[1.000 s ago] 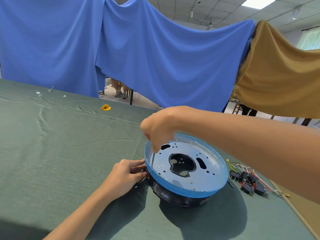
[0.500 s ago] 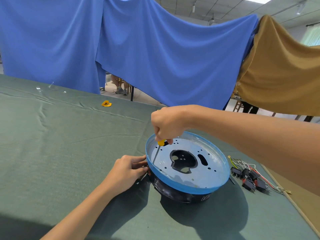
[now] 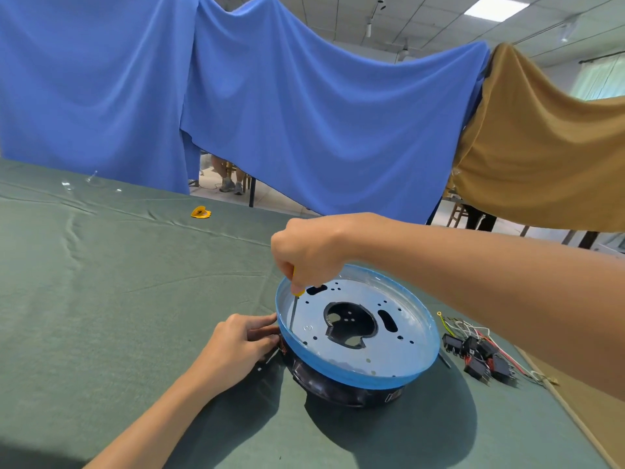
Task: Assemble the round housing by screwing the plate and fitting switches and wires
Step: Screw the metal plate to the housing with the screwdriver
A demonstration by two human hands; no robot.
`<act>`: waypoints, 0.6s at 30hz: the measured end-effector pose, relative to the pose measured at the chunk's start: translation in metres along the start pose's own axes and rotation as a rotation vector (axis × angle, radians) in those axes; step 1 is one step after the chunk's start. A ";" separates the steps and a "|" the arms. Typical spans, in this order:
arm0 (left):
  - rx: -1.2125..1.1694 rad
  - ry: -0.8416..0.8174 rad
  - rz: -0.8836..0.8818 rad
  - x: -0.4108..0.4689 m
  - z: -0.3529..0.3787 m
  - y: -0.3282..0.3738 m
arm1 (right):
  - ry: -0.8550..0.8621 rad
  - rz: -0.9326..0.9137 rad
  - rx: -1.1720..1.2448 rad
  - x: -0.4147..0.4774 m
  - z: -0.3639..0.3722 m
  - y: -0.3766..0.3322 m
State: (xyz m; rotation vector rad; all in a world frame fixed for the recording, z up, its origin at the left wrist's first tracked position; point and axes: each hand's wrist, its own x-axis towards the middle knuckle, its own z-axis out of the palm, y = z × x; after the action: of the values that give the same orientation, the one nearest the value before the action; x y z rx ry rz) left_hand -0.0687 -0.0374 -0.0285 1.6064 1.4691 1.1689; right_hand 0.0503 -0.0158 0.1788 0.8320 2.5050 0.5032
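right hand (image 3: pixel 311 252) gripping screwdriver (image 3: pixel 293 311) (upright), plate (image 3: pixel 399 336)
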 end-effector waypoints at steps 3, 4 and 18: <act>-0.003 0.000 -0.020 -0.001 0.001 0.002 | -0.010 0.022 0.089 0.001 0.004 0.001; -0.004 -0.002 -0.031 0.000 0.001 0.002 | -0.034 0.031 0.118 0.002 0.007 0.001; -0.056 0.110 -0.206 0.006 0.009 0.019 | 0.029 0.562 1.311 -0.019 0.101 0.027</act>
State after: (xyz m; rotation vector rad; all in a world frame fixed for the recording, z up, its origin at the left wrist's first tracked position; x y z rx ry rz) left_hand -0.0527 -0.0333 -0.0136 1.3364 1.6147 1.1843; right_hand 0.1292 0.0123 0.1127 1.9586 2.3750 -1.1388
